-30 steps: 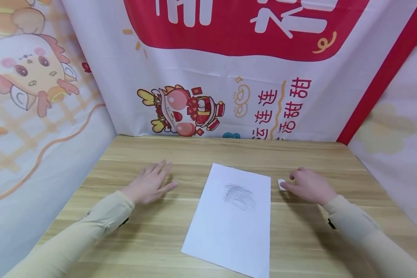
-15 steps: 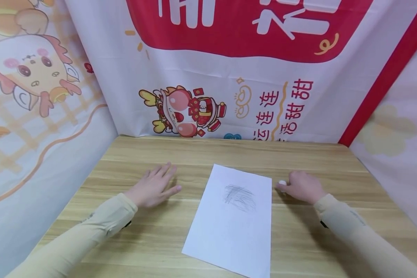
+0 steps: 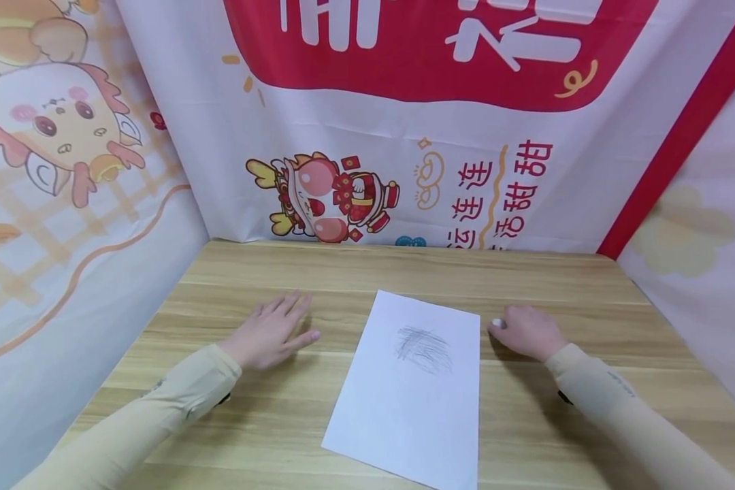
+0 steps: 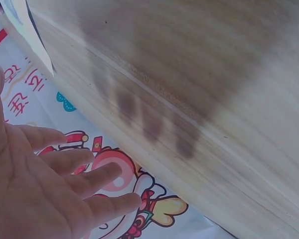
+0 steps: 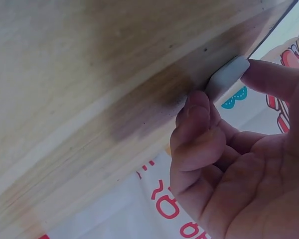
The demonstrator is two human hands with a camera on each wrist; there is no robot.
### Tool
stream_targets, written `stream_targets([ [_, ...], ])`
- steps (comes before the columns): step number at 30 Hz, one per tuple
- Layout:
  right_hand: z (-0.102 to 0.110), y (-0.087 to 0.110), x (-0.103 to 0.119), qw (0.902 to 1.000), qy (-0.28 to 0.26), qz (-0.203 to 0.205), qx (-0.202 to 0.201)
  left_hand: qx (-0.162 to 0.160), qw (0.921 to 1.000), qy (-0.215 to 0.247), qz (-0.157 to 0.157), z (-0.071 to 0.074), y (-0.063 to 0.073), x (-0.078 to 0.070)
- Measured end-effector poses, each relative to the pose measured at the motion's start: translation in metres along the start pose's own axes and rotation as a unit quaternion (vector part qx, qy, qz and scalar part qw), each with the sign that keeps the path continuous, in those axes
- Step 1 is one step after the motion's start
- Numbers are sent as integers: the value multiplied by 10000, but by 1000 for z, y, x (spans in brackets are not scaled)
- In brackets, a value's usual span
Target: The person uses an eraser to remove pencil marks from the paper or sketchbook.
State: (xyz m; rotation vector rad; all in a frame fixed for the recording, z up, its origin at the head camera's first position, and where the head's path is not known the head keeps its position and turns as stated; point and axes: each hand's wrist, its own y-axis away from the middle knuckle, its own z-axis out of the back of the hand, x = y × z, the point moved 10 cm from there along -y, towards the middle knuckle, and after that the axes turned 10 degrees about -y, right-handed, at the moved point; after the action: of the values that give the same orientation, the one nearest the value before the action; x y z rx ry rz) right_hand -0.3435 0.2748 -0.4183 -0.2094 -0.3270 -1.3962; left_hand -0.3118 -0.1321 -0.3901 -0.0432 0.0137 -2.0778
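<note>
Between my left hand [image 3: 271,333] and the flat paper [image 3: 407,412] I have bare tabletop [image 3: 339,330] to cross. On the right, only a narrow gap separates the paper from the white block [image 5: 229,76] pinched in my right hand [image 3: 529,332]. At the far edge, upright printed cloth [image 3: 367,129] blocks me.

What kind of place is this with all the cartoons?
It looks like a little indoor booth for table work, though I can't be sure. A white-and-red banner with a cartoon dragon hangs behind a wood-grain table, where a scribbled-on sheet of paper lies.
</note>
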Motion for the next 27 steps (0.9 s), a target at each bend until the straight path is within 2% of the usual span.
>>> stream_targets([
  [6, 3, 3, 0, 9999, -165, 28, -37, 116, 9999, 8, 24, -3, 0, 0],
  [18, 29, 14, -1, 9939, -1002, -74, -455, 241, 9997, 27, 4, -6, -3, -8],
  [27, 44, 20, 6, 9909, -935, 257, -931, 240, 9996, -56, -118, -6, -10, -18],
])
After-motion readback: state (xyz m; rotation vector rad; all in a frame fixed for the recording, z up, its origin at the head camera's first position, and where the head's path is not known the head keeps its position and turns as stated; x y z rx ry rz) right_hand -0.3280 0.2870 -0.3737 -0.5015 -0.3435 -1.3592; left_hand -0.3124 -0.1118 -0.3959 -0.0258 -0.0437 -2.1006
